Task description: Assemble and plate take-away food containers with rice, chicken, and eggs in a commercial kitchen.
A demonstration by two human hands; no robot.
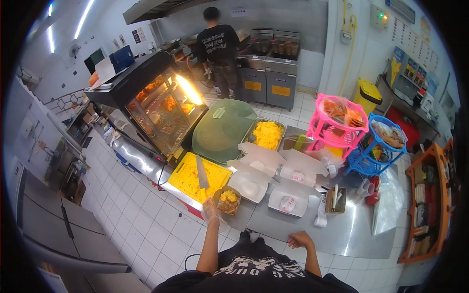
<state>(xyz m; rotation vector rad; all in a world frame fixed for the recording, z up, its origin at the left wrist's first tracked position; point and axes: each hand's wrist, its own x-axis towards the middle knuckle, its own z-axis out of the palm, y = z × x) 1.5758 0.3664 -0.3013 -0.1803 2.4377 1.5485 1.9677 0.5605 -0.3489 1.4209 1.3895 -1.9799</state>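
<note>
My left hand [210,214], in a clear plastic glove, grips the yellow handle of a kitchen knife [202,174]. The blade lies over a yellow cutting board [188,175] strewn with food crumbs. Just right of that hand, a brown paper food box [227,207] holds browned food topped with yellow pieces. My bare right hand [300,240] hangs at the counter's front edge, fingers loosely curled, holding nothing. Several open white paper boxes stand past the brown box; the front right one [282,210] and the back right one [291,163] contain round wrapped packets bearing print.
A lit food warmer [161,106] stands at left beside a green translucent lid [221,128]. Behind the boxes sits a metal tray [283,136] of yellow food. Pink [318,122] and blue [397,155] basket racks stand at right. A co-worker [220,47] stands near the fryers [280,78].
</note>
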